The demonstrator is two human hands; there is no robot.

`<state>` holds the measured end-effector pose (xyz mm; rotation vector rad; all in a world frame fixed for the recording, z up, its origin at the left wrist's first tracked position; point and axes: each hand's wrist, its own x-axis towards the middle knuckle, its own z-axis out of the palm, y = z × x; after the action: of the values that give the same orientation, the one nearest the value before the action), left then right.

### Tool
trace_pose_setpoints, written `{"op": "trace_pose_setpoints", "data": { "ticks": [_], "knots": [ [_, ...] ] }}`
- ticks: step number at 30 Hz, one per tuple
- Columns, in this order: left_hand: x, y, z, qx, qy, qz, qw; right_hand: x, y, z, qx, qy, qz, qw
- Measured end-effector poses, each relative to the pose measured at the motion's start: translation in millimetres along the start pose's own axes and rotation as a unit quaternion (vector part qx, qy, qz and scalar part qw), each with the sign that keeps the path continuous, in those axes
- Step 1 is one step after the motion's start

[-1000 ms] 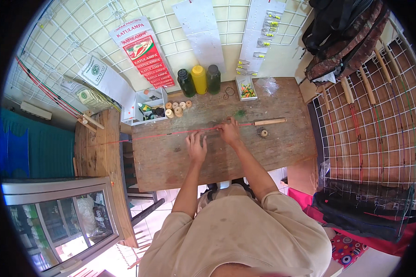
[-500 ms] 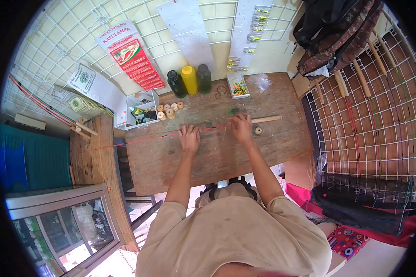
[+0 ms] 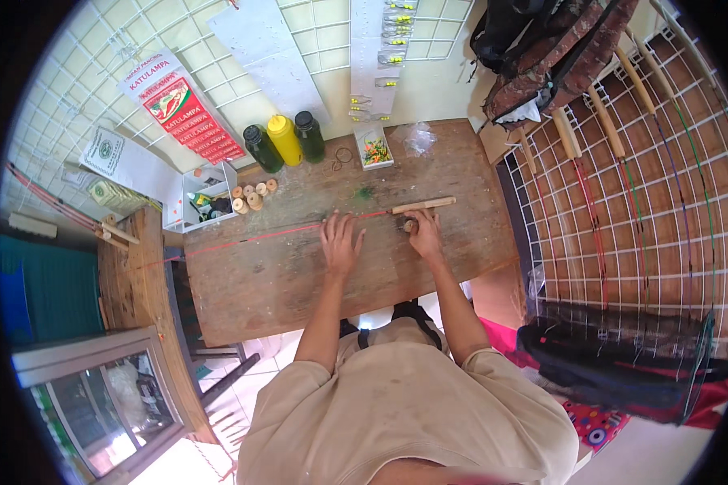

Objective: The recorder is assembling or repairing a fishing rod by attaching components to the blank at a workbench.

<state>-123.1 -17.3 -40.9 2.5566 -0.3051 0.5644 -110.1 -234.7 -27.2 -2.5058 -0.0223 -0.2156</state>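
Note:
A long thin red rod (image 3: 283,232) with a light wooden handle (image 3: 423,205) lies across the worn wooden workbench (image 3: 299,283). My left hand (image 3: 341,244) rests flat on the bench with its fingers spread and the fingertips at the rod. My right hand (image 3: 425,233) sits just below the wooden handle. Its fingers curl on a small round spool (image 3: 403,226) that stands on the bench.
At the back of the bench stand two dark bottles (image 3: 260,149) and a yellow bottle (image 3: 285,140), a row of wooden spools (image 3: 252,196), a white box of small parts (image 3: 202,198) and a small tray (image 3: 374,149). Wire grids with hung rods line the right side (image 3: 623,202).
My right hand has left the rod and come down onto the small spool beside the handle. My left hand stays at the rod. The view has shifted slightly.

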Motion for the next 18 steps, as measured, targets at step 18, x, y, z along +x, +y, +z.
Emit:
{"op": "trace_pose_setpoints", "data": {
  "ticks": [18],
  "knots": [
    [26.2,92.7,36.8,-0.06,-0.007,-0.021,0.998,19.1,46.4,-30.0,0.271,-0.06,-0.046,0.96]
  ]
}}
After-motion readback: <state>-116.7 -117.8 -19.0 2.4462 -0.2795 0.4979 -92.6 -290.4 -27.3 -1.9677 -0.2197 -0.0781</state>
